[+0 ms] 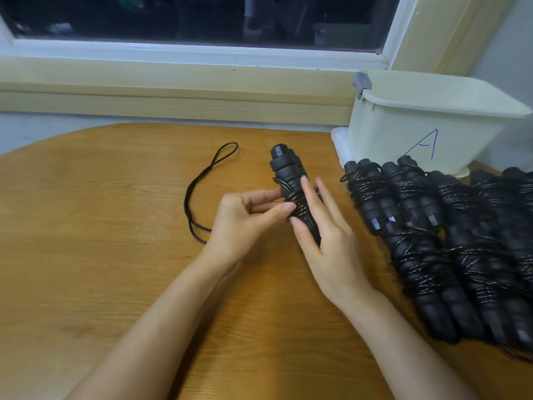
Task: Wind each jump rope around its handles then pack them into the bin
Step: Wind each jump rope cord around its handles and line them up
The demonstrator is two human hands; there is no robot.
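at the middle of the round wooden table [115, 284], your right hand [328, 235] clamps the pair of black foam jump-rope handles [284, 166] between thumb and fingers. your left hand [245, 215] pinches the thin black cord [185, 202] against the few turns made, and a long loop of it lies slack. the pile of wound black ropes [418, 255] waits unpacked at your right, just before the cream plastic bin [418, 134], whose inside is hidden.

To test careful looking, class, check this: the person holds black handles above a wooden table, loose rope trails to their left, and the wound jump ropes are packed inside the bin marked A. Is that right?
Not quite. The head view shows the wound jump ropes piled on the table in front of the bin, not inside it. Handles and loose rope are as stated.
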